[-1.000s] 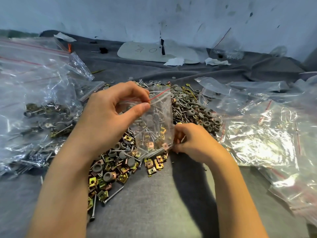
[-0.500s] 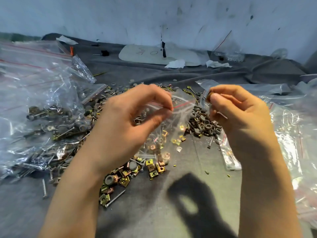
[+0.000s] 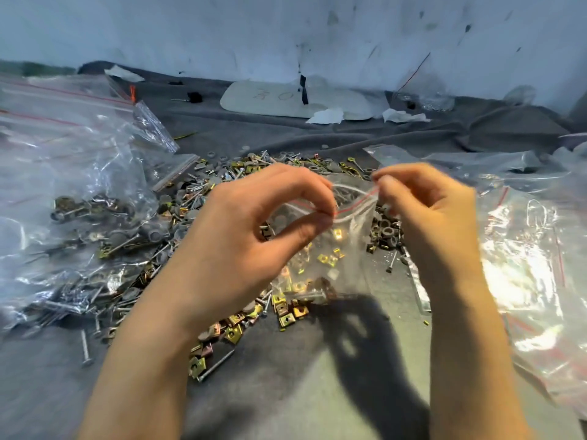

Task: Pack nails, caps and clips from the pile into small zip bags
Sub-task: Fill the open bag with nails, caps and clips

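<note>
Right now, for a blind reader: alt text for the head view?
The left hand and right hand pinch the top of a zip bag holding clips, above a pile of nails, caps and clips on grey cloth. Filled bags lie left, other bags right.

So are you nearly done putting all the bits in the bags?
Not nearly. Done: the heap of clear plastic bags on the left already holds nails and caps. In hand: the left hand and right hand pinch the red-striped top of a small clear zip bag with gold clips inside. Left: a big pile of loose nails, grey caps and gold clips on the grey cloth, plus empty-looking clear bags on the right.
</note>
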`<state>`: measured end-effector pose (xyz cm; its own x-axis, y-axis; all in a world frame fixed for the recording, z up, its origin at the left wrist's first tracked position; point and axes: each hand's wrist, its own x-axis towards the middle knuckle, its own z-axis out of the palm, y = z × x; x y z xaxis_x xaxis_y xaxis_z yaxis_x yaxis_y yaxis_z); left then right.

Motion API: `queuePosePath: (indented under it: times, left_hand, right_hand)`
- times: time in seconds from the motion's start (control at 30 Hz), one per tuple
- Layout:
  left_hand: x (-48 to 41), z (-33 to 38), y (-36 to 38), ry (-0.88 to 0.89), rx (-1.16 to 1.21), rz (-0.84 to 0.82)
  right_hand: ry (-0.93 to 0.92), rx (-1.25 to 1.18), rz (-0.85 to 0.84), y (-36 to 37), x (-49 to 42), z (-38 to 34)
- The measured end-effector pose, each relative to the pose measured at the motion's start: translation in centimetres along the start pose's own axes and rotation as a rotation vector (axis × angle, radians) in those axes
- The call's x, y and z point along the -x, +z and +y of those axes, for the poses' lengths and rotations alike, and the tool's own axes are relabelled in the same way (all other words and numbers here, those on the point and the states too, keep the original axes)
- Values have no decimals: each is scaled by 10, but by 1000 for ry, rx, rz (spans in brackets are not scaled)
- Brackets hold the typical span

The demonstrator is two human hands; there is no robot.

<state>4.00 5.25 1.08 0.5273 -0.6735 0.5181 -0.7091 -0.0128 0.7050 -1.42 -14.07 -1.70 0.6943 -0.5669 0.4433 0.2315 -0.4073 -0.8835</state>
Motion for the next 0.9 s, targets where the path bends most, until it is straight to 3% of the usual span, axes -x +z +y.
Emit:
queuePosePath:
  times: [0.1,0.17,0.53,0.6,0.73,0.8,0.9]
  left_hand:
    - [0,-2,-1,-22,5,19]
    - [0,-3,-3,-32,17,23]
    - [1,-3,-4,-77,-4,36]
    - [0,-3,-3,-78,-11,40]
    - [0,0,0,-46,-9,21]
    - [0,1,1,-38,-9,6]
    - [-1,0,3,-16,-3,-15]
  right_hand:
    - [270,448,-282,9,0,35]
    - [320,630,-422,16,3,46]
    - [263,704,-465,20,3,53]
    - [242,570,-371,19,1,48]
    - [-28,-78,-73,3,-2,4]
    - [-184,-219,-117,-4,4,-20]
    - [-285,-125,-245,-1,11,-37]
